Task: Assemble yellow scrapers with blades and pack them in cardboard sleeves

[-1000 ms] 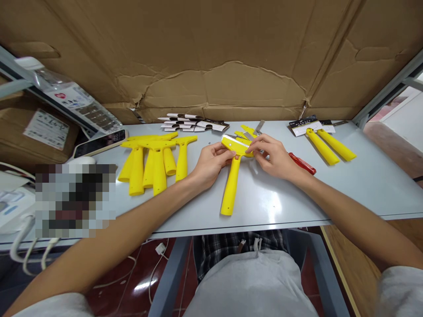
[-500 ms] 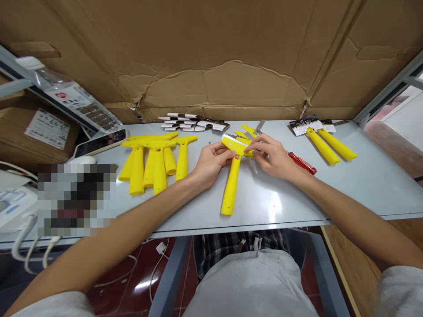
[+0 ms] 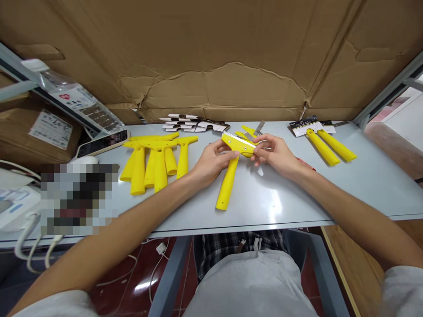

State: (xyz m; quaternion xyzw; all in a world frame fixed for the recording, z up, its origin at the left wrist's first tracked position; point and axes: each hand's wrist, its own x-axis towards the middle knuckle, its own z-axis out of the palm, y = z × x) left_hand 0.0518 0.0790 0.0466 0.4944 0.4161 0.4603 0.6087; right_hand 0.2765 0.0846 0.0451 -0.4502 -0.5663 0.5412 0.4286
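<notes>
A yellow scraper (image 3: pixel 227 185) with a long handle and a pale blade edge along its wide head is held over the tabletop, handle pointing toward me. My left hand (image 3: pixel 212 163) is closed on the left side of the head, thumb near the neck. At the head's right end, my right hand (image 3: pixel 276 155) pinches it between thumb and fingers. Two screws show on the head. Just behind lie yellow pieces (image 3: pixel 248 130) and a metal blade (image 3: pixel 260 127). A red screwdriver (image 3: pixel 306 164) is mostly hidden behind my right wrist.
Several yellow scraper handles (image 3: pixel 160 169) lie in a group at left. Folded black-and-white cards (image 3: pixel 188 123) are stacked at the back. Two carded scrapers (image 3: pixel 323 147) lie at right. A phone (image 3: pixel 102 143) and a plastic bottle (image 3: pixel 76 99) are at far left, before cardboard (image 3: pixel 211 53).
The scraper has tilted, its handle end swinging left and its head now showing fully. My right fingers have closed on the head's right end, and my right forearm covers more of the screwdriver.
</notes>
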